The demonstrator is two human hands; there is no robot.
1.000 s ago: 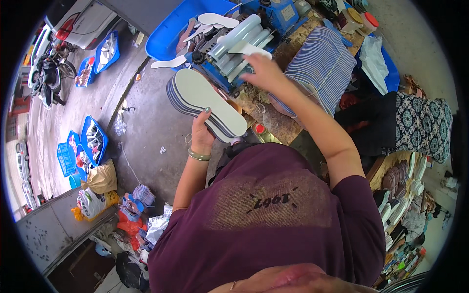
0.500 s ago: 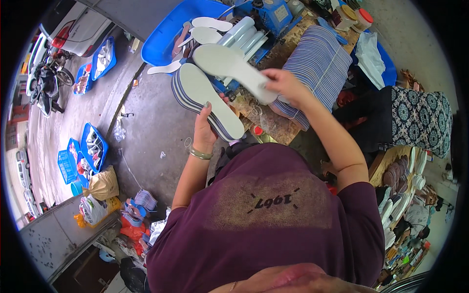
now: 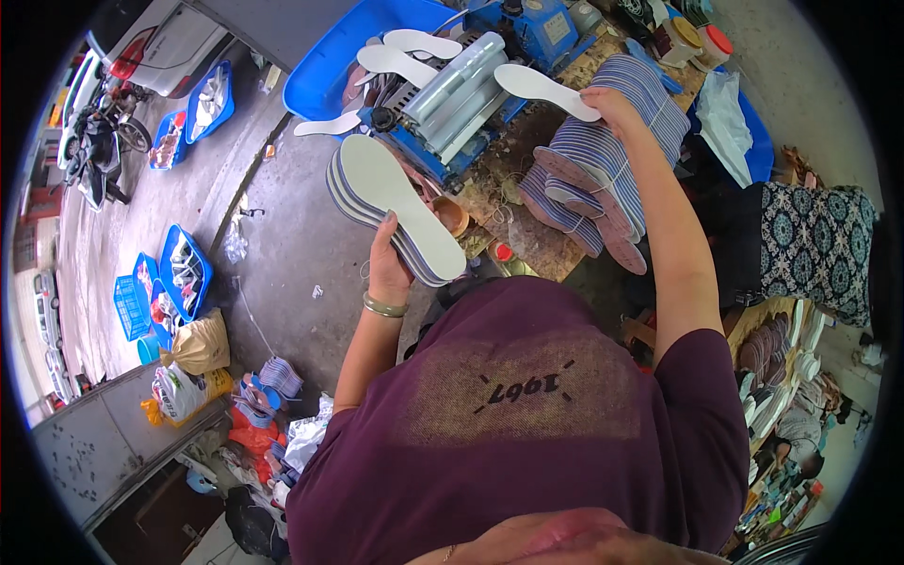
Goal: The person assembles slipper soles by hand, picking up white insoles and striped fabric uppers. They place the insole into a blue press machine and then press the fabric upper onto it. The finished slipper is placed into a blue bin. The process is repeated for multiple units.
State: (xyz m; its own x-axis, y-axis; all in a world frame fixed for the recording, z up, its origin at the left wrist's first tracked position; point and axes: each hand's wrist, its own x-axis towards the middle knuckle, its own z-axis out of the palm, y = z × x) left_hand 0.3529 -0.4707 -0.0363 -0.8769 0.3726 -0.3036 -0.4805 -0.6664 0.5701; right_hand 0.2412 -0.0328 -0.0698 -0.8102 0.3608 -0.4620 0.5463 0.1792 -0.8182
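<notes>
My left hand [image 3: 388, 268], a bangle at its wrist, is closed round a stack of insoles [image 3: 391, 202]. The top insole is off-white, and edges of several more show below it. Out to the right, my right hand [image 3: 614, 111] pinches one white insole [image 3: 541, 88] by its end. That insole reaches left toward a blue machine with silver rollers [image 3: 457, 92], above the bench; whether it touches anything I cannot tell. Under my right forearm lies a large tied bundle of striped insoles [image 3: 650, 89], with smaller bundles [image 3: 562, 209] beside it.
A blue tub [image 3: 315, 75] with loose insoles stands behind the rollers. The worn wooden bench [image 3: 541, 250] carries a brown bowl [image 3: 449, 217] and lidded jars [image 3: 680, 40]. Blue baskets [image 3: 185, 268] and bags [image 3: 188, 386] sit on the floor at left. A patterned cloth [image 3: 815, 245] hangs at right.
My right hand has moved right and farther away with the white insole, from above the stack to the far side of the bench. My left hand keeps the stack, shifted only slightly.
</notes>
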